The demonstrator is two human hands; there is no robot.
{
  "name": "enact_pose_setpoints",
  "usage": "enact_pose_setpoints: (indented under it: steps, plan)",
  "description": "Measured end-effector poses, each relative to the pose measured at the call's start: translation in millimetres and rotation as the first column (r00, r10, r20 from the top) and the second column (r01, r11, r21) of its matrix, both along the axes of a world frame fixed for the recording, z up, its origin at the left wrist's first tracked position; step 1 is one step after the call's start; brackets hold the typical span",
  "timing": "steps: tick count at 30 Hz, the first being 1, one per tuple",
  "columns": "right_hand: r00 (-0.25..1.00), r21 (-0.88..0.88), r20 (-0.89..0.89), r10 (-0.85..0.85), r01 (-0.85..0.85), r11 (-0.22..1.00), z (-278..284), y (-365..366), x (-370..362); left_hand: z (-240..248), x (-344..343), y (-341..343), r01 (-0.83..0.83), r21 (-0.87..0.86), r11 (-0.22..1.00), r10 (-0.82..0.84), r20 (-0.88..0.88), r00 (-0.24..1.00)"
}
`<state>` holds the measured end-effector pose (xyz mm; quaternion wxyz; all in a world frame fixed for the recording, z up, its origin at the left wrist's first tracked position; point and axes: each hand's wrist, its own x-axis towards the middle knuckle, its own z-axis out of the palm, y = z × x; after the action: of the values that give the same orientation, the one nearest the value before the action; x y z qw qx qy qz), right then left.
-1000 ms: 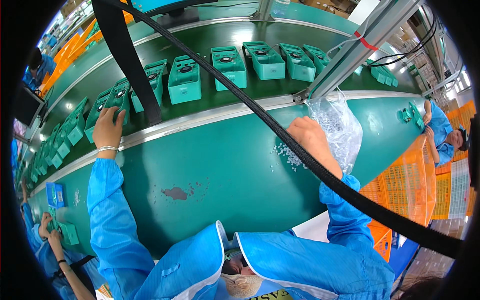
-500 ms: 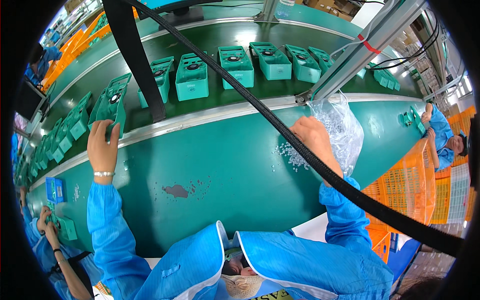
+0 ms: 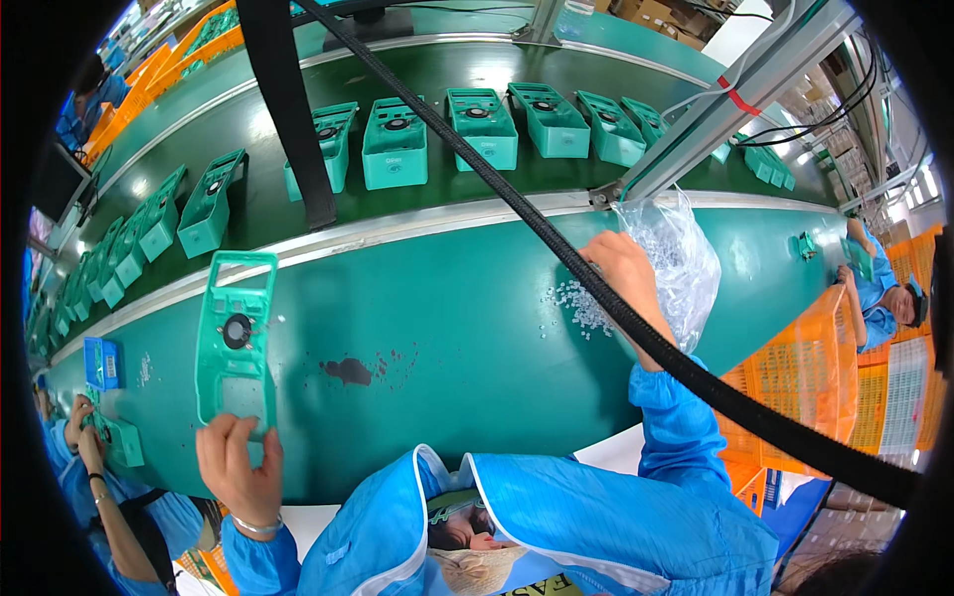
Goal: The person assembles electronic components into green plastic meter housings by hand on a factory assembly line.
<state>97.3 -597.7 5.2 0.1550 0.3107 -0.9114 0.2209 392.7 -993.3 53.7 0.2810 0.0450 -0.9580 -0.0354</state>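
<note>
My left hand (image 3: 241, 465) grips the near end of a long green plastic housing (image 3: 235, 366), with the thumb on one side and the fingers on the other. The housing is hollow, with an open frame at its far end and a round black part (image 3: 237, 331) in the middle. Beside a heap of tiny transparent plastic pieces (image 3: 586, 308), my right hand (image 3: 618, 260) has its fingers drawn together. Whatever is between those fingertips is too small to make out. A transparent plastic bag (image 3: 686, 268) full of similar pieces lies just right of that hand.
Similar green housings (image 3: 483, 129) stand in a row on the dark green belt (image 3: 263, 214) beyond the metal rail. A black cable (image 3: 556, 248) crosses the view. A metal post (image 3: 715, 109) rises at right, near orange crates (image 3: 805, 368). Co-workers sit at both sides.
My left hand has brought a green housing from the belt toward me, over the near bench. My right hand has stayed by the heap, almost unmoved.
</note>
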Motion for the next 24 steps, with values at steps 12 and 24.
enact_pose_setpoints:
  steps: [12, 24]
  plan:
    - [0.996, 0.115, -0.081, -0.025, 0.034, 0.993, 5, -13, 12, -19, 33, 48, 0.178, 0.108, 0.978, -0.189, 0.092, 0.978]
    - [0.996, 0.069, -0.069, 0.054, -0.049, 0.996, 1, -19, 10, -18, 40, 61, 0.316, 0.141, 0.938, -0.336, 0.151, 0.930]
